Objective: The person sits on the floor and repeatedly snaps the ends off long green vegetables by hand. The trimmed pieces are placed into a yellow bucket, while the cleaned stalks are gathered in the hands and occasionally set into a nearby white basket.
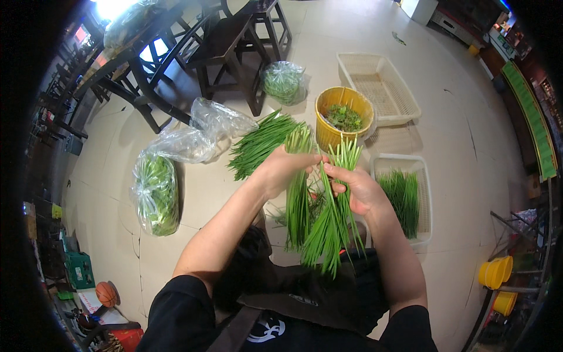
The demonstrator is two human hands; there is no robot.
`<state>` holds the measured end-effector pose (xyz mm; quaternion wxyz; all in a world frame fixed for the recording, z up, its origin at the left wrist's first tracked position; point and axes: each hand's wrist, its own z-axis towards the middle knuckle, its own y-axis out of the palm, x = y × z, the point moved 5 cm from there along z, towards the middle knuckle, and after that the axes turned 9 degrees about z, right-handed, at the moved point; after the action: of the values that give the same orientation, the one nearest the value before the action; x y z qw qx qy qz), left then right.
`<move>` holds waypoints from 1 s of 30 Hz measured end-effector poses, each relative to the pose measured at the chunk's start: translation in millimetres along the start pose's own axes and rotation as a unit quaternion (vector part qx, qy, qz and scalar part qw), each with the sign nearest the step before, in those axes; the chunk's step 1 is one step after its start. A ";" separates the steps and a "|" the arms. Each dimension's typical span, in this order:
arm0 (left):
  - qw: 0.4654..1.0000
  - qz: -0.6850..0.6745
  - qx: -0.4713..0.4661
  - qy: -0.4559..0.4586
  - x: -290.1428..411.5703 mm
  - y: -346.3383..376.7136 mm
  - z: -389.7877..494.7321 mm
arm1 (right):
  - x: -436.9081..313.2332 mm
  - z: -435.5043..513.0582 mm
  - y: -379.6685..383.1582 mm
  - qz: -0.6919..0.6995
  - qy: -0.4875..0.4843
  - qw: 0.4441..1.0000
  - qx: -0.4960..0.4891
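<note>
My left hand [288, 169] grips a bunch of garlic chives [298, 211], pale stem ends up and green leaves hanging down. A second, looser bunch of chives [330, 233] fans out from my right hand [358, 187]. Both hands' fingertips meet at a single chive stalk [323, 176] between the bunches. Beyond my left hand, a pile of chives [264, 143] lies on the floor. To the right, a white plastic basket [424, 202] holds chives [399, 200] laid side by side. Loose trimmings [316, 200] show partly between the bunches.
A yellow bucket [324, 132] of green scraps stands ahead, beside a larger white basket [378, 88]. Bagged leafy greens [156, 198], crumpled clear plastic [193, 136] and another bag of greens [283, 83] lie leftward. Dark wooden stools [220, 39] and a table stand at upper left.
</note>
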<state>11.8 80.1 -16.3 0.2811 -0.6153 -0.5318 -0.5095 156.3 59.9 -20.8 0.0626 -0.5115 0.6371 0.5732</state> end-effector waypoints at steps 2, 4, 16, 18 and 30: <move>1.000 0.010 0.007 0.018 -0.4 -2.3 2.2 | -0.4 -0.1 -0.3 -0.003 -0.008 1.000 0.016; 1.000 0.005 0.014 0.027 -0.2 -3.7 3.0 | -1.5 0.7 -3.7 -0.019 -0.035 0.999 0.037; 0.951 0.249 0.145 0.112 25.7 -3.2 -17.4 | 6.6 4.9 -11.0 -0.053 -0.026 0.995 0.084; 0.924 0.295 0.176 0.167 21.8 -10.4 -12.1 | 5.2 3.6 -12.9 -0.051 -0.033 0.994 0.092; 0.991 0.075 0.100 0.057 7.0 -6.3 -14.1 | 15.2 -0.6 0.7 -0.049 0.001 0.997 0.051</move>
<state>0.7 71.9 -6.6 0.4082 -0.5919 -0.5155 -0.4661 149.0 50.5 -30.3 0.1161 -0.5391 0.6397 0.5354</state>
